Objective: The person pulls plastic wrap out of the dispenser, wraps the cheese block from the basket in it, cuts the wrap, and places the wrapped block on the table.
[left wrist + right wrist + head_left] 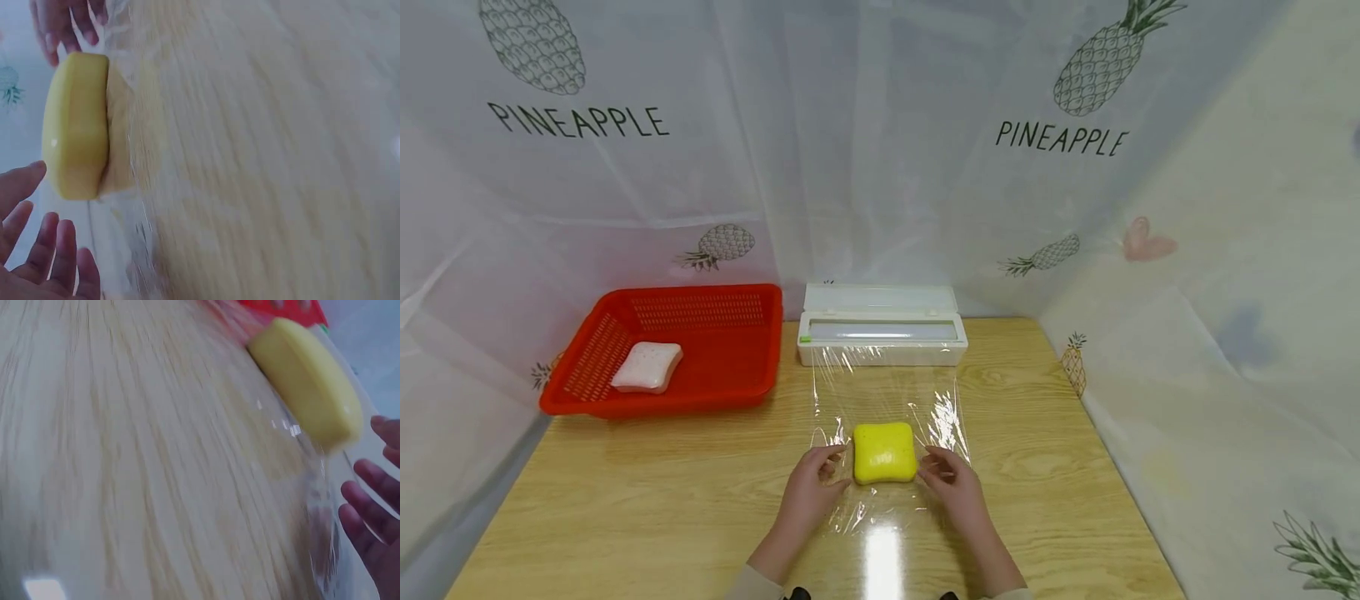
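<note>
A yellow pillow-shaped block (884,452) with a glossy top sits on a sheet of clear plastic wrap (887,392). The wrap runs forward over the table from a white wrap dispenser (883,354), whose lid stands raised. My left hand (811,485) is at the block's left side, fingers loosely bent, with a small gap between in the left wrist view. On the other side my right hand (953,483) has its fingers spread beside the block (306,384), holding nothing. Whether any fingertip touches the wrap is hard to tell.
A red plastic basket (767,350) stands at the back left with a white pillow-shaped block (649,367) inside. The wooden table (1045,500) has curtains printed with pineapples behind it and at both sides. A green slider (806,339) sits at the dispenser's left end.
</note>
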`<state>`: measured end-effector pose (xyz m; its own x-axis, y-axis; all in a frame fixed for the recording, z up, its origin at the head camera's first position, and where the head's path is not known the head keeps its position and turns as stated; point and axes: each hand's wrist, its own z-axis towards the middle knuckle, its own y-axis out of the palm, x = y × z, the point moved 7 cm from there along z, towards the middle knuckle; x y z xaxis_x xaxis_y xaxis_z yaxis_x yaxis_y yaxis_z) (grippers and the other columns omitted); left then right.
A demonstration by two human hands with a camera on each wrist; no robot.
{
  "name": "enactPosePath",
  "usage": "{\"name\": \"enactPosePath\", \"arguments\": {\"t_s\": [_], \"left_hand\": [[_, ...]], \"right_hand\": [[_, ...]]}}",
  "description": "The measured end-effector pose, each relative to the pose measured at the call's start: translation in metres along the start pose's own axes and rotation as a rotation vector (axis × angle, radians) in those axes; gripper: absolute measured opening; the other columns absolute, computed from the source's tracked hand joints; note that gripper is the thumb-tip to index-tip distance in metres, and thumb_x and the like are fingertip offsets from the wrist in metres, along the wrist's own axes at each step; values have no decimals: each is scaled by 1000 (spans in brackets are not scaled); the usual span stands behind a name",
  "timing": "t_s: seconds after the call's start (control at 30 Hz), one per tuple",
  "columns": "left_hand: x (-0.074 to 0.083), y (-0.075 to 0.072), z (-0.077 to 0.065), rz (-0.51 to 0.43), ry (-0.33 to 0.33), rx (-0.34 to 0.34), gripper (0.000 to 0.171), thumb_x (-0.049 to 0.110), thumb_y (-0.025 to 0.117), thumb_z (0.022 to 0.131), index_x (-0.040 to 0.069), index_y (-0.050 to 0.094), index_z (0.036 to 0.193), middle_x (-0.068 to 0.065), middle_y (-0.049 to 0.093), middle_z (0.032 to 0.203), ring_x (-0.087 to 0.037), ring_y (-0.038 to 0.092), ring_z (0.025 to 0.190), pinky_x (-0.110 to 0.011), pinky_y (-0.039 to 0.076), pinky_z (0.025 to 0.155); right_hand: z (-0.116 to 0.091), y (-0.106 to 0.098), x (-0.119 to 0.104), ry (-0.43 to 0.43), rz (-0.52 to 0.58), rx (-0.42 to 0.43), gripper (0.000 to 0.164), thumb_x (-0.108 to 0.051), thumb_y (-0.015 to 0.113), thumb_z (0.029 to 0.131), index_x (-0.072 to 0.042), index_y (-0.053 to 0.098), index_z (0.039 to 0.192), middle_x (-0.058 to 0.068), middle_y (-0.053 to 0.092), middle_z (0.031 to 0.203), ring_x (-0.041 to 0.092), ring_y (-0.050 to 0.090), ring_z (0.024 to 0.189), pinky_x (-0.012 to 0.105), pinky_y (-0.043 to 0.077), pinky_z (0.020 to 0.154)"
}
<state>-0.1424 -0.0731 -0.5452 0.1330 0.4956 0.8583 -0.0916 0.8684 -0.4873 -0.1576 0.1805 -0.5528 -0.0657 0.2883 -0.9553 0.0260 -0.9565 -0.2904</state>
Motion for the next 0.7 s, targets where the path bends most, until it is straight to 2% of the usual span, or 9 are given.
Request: {"name": "enactPosePath", "arguments": {"t_s": [0.17,0.27,0.4,0.47,0.57,0.7], "left_hand": [[-11,-22,-12,79,-17,3,49,6,87,70,10,68,115,0,60,95,-16,52,84,-32,47,72],[-24,-35,-18,88,-85,-23,48,9,89,67,12,69,111,3,59,92,-15,49,81,-29,44,70],[-38,-50,-23,57,-162,-88,48,11,90,65,13,70,108,4,57,90,-16,49,83,-31,43,75],[-39,-53,-25,77,-149,-139,51,15,92,63,16,70,109,6,58,89,-17,50,86,-35,42,79],[-38,-53,-28,168,-77,-221,57,23,93,58,24,69,109,12,58,91,-16,50,91,-43,38,83],[-39,-51,-34,252,-2,-274,61,26,94,51,31,67,106,16,56,95,-16,47,97,-46,32,83]], "right_hand": [[-10,-28,9,19,21,27,37,-2,74,84,3,64,119,16,67,103,16,63,87,25,51,78],[-18,-43,18,35,39,51,34,1,75,82,5,65,114,17,69,99,14,64,84,24,52,76],[-28,-62,31,64,50,73,29,1,77,79,4,69,107,15,70,94,13,64,81,23,53,73],[-31,-70,35,62,30,72,27,1,78,78,2,70,104,12,71,91,13,64,79,23,52,72],[-34,-79,39,29,-7,34,25,2,79,76,1,72,100,9,72,88,11,63,76,22,52,69],[-36,-82,43,-23,-27,-83,23,4,78,76,1,72,98,11,67,81,8,58,69,22,50,61]]}}
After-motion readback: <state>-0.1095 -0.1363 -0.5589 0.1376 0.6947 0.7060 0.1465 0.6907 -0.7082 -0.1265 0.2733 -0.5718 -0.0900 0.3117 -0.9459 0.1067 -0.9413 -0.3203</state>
